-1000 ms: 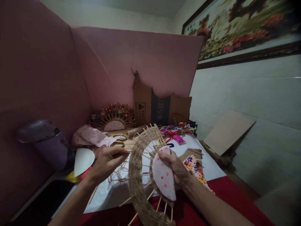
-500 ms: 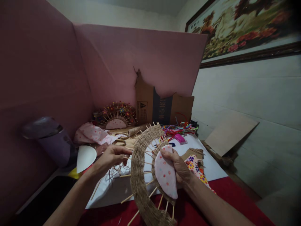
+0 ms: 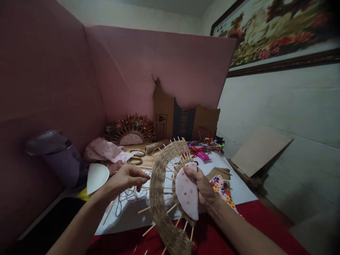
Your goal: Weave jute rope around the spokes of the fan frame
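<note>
My right hand [image 3: 204, 187] grips a half-round woven fan by its fabric centre [image 3: 187, 191], the thumb lying on the white cloth with its red and pink dots. Thin wooden sticks spread from that centre through a wide band of woven brown twine [image 3: 158, 191], and their tips poke out past its outer edge. Just left of the band, my left hand [image 3: 130, 179] has thumb and forefinger pinched together; whatever they hold is too fine to make out. Loose twine [image 3: 130, 194] lies in loops on white paper below that hand.
A finished-looking fan with flowers [image 3: 132, 131] leans at the back left, near dotted cloth [image 3: 103, 150] and scissors [image 3: 136, 157]. Torn cardboard [image 3: 183, 118] stands behind. Colourful pipe cleaners [image 3: 209, 143], a pink packet [image 3: 203, 157] and flowered fabric [image 3: 220, 187] lie on the right.
The fan has shifted slightly right and turned a little in my right hand. My left fingers, which were at the band's outer edge, are now slightly apart from it.
</note>
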`<state>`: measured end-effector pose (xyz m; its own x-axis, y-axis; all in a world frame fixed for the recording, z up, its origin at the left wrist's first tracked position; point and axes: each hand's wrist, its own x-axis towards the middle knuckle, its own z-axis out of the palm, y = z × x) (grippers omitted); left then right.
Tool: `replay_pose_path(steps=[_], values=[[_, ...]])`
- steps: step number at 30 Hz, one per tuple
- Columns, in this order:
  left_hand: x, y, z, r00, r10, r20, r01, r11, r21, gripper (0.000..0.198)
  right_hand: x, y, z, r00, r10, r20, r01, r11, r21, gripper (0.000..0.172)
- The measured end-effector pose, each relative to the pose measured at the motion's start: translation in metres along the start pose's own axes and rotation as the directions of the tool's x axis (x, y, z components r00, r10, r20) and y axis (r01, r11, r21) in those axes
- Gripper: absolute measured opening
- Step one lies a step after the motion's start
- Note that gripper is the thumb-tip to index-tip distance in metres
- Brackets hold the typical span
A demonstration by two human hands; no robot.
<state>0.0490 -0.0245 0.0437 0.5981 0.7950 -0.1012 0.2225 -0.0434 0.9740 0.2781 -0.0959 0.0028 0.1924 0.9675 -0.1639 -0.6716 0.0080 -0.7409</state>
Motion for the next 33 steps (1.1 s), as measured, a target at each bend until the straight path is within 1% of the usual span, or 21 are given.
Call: replay_pose_path(steps=[5,8,10,12,16,20,23,25,27,33], values=[[0.0,-0.001,0.0,0.999,0.028,-0.026,-0.026,0.997,0.076,0.019,0.001,0.001,0.0,1.0,-0.022,-0.002,0.022,1.0,-0.006,0.026],[-0.001,0.0,0.003,0.997,0.077,-0.028,-0.072,0.987,0.144,0.02,0.0,0.001,0.001,0.999,-0.032,-0.005,0.032,0.999,0.004,0.027],[-0.003,0.002,0.005,0.992,0.11,-0.058,-0.097,0.976,0.196,0.02,0.0,0.001,0.002,0.999,-0.036,-0.003,0.036,0.999,0.004,0.027],[-0.005,0.003,0.006,0.982,0.173,-0.081,-0.144,0.95,0.279,0.02,-0.001,0.0,0.003,0.999,-0.036,0.0,0.036,0.999,0.005,0.027],[-0.008,0.003,0.008,0.941,0.332,-0.064,-0.266,0.845,0.464,0.021,0.0,0.0,0.004,0.999,-0.032,-0.009,0.032,0.999,0.012,0.027],[-0.01,0.004,0.01,0.905,0.425,-0.019,-0.322,0.713,0.622,0.022,0.0,-0.001,0.004,0.999,-0.037,-0.027,0.037,0.999,0.009,0.027],[-0.013,0.008,0.012,0.876,0.481,0.021,-0.354,0.614,0.706,0.022,0.0,0.0,0.004,0.999,-0.04,-0.024,0.04,0.999,0.001,0.025],[-0.014,0.01,0.013,0.864,0.503,0.039,-0.363,0.566,0.74,0.022,0.0,0.0,0.003,0.999,-0.044,-0.016,0.044,0.999,0.007,0.024],[-0.015,0.011,0.014,0.86,0.508,0.049,-0.362,0.541,0.759,0.021,0.001,0.0,0.002,0.999,-0.053,-0.006,0.053,0.998,0.017,0.023],[-0.015,0.012,0.017,0.884,0.458,0.088,-0.357,0.543,0.76,0.023,0.005,0.001,-0.001,0.996,-0.059,-0.068,0.06,0.998,0.012,0.023]])
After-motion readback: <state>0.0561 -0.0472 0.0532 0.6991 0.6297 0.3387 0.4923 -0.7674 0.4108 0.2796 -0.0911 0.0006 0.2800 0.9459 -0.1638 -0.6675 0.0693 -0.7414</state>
